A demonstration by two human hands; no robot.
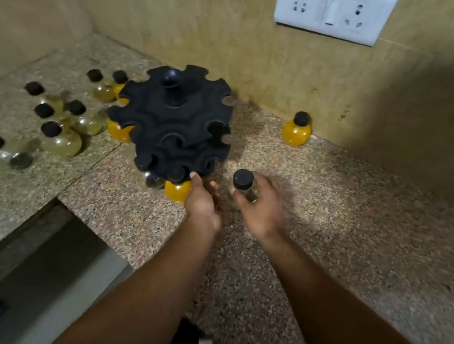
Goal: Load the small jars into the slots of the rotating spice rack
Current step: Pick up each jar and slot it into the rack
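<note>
The black rotating spice rack [172,120] stands on the granite counter near the wall. A yellow-filled jar [177,189] and a clear jar [154,179] hang in its near bottom slots; another yellow jar [118,131] hangs at its left. My left hand [202,200] rests against the yellow jar at the rack's near edge, fingers touching the rack. My right hand [261,204] grips a clear jar with a black lid [243,183] just right of the rack. Several loose clear jars [61,137] with black lids stand to the left.
A lone yellow jar [297,129] stands by the wall to the right. A white socket plate [331,10] is on the tiled wall. The counter's cut-out edge [78,210] drops off at the lower left.
</note>
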